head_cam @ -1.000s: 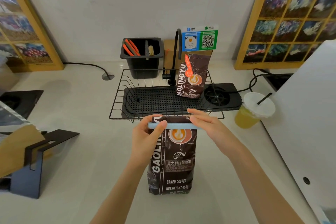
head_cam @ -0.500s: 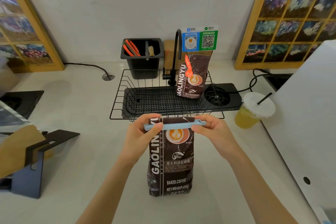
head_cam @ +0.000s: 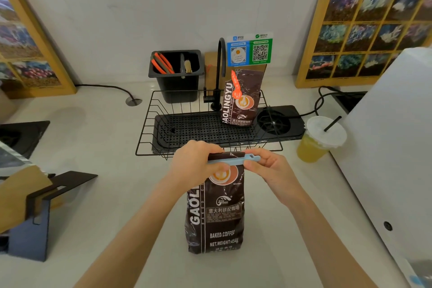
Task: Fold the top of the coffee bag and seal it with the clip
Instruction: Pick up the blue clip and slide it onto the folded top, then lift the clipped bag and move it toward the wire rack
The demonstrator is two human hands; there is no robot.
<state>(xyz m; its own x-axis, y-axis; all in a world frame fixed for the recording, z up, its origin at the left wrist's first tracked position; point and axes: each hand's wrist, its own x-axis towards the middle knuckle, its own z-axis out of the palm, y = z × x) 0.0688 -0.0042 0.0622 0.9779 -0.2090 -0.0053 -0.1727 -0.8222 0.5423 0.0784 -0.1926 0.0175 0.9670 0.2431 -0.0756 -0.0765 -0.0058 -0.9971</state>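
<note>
A dark brown coffee bag (head_cam: 216, 213) stands upright on the white counter in front of me. A light blue clip (head_cam: 233, 160) lies across its folded top. My left hand (head_cam: 196, 163) pinches the clip's left part together with the bag top, its thumb in front. At the clip's right end my right hand (head_cam: 268, 168) squeezes it between thumb and fingers. The clip's left end is hidden under my left hand.
A black wire rack (head_cam: 205, 124) sits just behind the bag, holding a second coffee bag (head_cam: 240, 98) with an orange clip. An iced drink cup (head_cam: 320, 140) stands to the right, beside a white appliance (head_cam: 385, 147). A black bin (head_cam: 177, 75) and tap (head_cam: 219, 72) stand behind.
My left hand slid rightward over the clip and bag top. My right hand closed tighter on the clip's right end. The bag top sits lower under the clip.
</note>
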